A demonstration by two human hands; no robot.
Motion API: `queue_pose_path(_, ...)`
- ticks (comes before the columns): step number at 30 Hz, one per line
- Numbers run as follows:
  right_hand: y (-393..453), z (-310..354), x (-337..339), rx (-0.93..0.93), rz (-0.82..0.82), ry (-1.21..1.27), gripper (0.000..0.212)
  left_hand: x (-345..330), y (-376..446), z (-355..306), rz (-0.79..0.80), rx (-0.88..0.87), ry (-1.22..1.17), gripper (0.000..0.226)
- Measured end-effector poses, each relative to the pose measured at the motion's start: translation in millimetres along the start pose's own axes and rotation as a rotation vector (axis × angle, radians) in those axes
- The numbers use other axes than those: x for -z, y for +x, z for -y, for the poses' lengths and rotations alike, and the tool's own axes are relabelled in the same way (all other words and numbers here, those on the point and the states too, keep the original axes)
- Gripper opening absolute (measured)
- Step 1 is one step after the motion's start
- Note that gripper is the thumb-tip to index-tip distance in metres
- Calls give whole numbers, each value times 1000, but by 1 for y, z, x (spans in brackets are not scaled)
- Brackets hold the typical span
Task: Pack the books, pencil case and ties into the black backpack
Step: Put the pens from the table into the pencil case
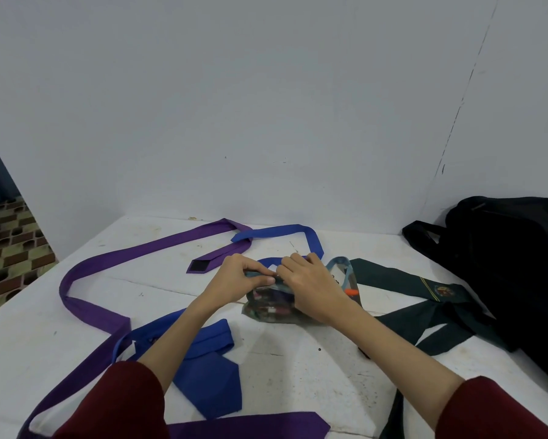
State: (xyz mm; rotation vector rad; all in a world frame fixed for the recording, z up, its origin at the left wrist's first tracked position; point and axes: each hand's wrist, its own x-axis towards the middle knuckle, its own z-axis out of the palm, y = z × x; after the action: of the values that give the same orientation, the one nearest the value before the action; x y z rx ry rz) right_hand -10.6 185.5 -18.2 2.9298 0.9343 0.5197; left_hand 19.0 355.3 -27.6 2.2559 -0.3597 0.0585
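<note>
We look down on a white table [298, 369], scuffed and marked with dark specks and thin cracks, pushed into a corner of pale grey wall [266, 106]. At the far left a strip of patterned brown and green floor tiles [10, 248] shows past the table edge.

Three ties lie spread across the tabletop. The purple tie [114, 258] loops from the back of the table round the left side and down to the near edge. The blue tie [209, 369] has its wide end near us and its narrow end curling behind our hands. The dark green tie [402, 277], with a crest on it, runs to the right and lies against the black backpack [513, 267], which sits slumped at the right edge of the table by the wall.

In the middle of the table is the pencil case [269, 308], a see-through pouch with coloured items inside and an orange one showing at its right. Both our hands meet at its top edge. Our left hand [234, 280] pinches that edge between thumb and curled fingers. Our right hand [310, 286] lies over the top of the case with its fingers curled down onto the same edge, just touching the left hand's fingertips. Dark red sleeves [500, 410] cover both forearms near us.
</note>
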Motion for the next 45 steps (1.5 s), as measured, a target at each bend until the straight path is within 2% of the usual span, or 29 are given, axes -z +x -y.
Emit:
queue_pose_path(6,-10,3,-5,50,-78,-9,38,0,-2,-2,-1,-17,20,18)
queue_pose_path(11,-4,-4,-2,80,-79,-45,18,2,-2,-4,30,-35,35,19)
queue_pose_path(13,-1,-2,3,65,-79,-32,18,2,-2,-4,28,-35,39,19)
queue_pose_path(16,2,3,9,24,14,26,13,2,-3,-6,29,-31,41,20)
queue_pose_path(18,5,3,12,-11,100,-34,20,3,-5,-7,34,-43,41,19)
queue_pose_path(22,2,-10,19,-90,157,-68,14,7,-6,-5,26,-43,42,16)
queue_pose_path(27,-25,-46,36,-288,224,-75,28,15,-8,-3,25,-25,24,15)
queue_pose_path(30,-34,-64,50,-344,161,104,17,21,-6,-13,97,-29,103,14)
queue_pose_path(32,-30,-63,52,-328,156,178,17,22,-1,-24,178,-32,177,22)
queue_pose_path(36,-20,-41,37,-379,238,179,32,1,9,-49,356,-111,650,74)
queue_pose_path(38,-17,-31,25,-420,208,99,33,-18,13,-54,413,-136,774,86)
queue_pose_path(41,-15,-20,12,-522,132,69,34,-36,18,-55,423,-123,773,79)
queue_pose_path(45,-9,-10,4,-689,49,160,29,-40,21,-52,328,-85,639,59)
